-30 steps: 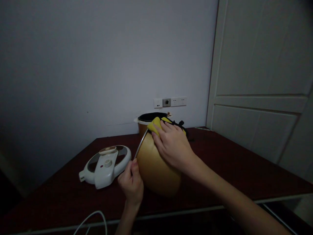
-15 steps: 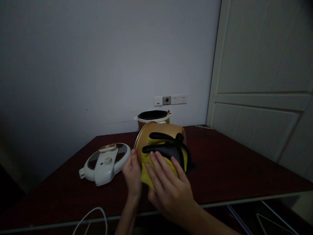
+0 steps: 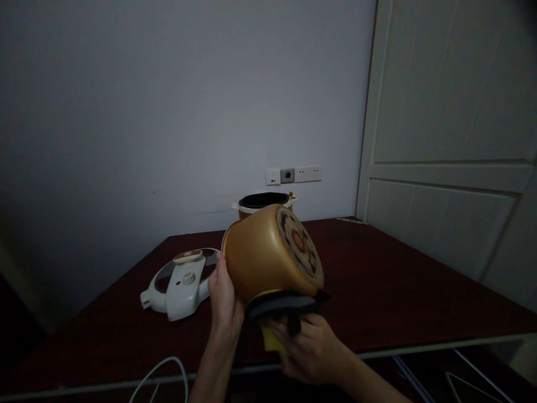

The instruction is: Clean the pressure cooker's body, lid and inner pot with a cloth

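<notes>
A gold-coloured inner pot is tipped on its side above the table, its stained round base facing right. My left hand grips the pot near its rim, thumb on the outer wall. Beneath the pot, my right hand presses a yellow, grey and black cloth against its underside; the fingers are partly hidden by the cloth. Behind the pot stands the cooker body with its dark opening upward. To the left lies the white cooker lid with a knob and glass panels.
The dark red table stands against the wall, where a row of sockets is mounted. A white panelled door rises on the right. A pale cable loops at the front edge, above an open space under the tabletop.
My right hand and the cloth have moved from the near side of the pot down to its underside. The pot has turned so that its base shows.
</notes>
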A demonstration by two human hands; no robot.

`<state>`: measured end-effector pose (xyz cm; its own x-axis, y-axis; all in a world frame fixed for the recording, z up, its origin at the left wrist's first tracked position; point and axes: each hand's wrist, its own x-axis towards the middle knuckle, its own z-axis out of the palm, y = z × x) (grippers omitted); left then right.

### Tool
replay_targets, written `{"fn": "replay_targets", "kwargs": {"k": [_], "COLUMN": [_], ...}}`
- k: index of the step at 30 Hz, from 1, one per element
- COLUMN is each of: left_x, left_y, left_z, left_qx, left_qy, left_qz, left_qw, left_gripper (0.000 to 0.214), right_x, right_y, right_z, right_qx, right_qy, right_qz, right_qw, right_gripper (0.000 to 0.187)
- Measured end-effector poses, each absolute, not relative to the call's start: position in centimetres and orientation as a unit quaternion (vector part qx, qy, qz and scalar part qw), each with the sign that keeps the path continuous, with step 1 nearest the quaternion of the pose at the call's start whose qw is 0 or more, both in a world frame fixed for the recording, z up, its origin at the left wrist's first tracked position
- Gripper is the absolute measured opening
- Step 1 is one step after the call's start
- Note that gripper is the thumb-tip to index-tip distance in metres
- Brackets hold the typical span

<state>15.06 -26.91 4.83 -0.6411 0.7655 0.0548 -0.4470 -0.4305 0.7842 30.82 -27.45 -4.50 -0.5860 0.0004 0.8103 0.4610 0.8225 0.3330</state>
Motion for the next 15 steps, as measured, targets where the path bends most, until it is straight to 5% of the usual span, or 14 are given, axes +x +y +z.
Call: {"fn": "replay_targets", "kwargs": {"k": [7,11,15], "left_x": [12.8,11.8,11.5], "left_y": [-25.9,-25.8,-26.1], "left_z": [5.5,5.2,5.3], "left_qx": [0.142,0.152,0.138], "left_qy": [0.373,0.367,0.354], "left_qz": [0.835,0.842,0.857], "left_qw": [0.379,0.366,0.348], "left_gripper": [0.021,0.024,0.024], "right_x": [34.4,36.2,38.5], "right_y": [-27.1,-25.5,-21.3], "right_z": [-6.6,-6.4,-3.2], "right_qx": [-0.179,-0.366,-0.547], "right_qy": [-0.873,-0.751,-0.565], "right_qz": [-0.153,0.072,0.255], "right_qw": [0.426,0.545,0.563], "right_gripper": [0.04,0.036,0.046]}}
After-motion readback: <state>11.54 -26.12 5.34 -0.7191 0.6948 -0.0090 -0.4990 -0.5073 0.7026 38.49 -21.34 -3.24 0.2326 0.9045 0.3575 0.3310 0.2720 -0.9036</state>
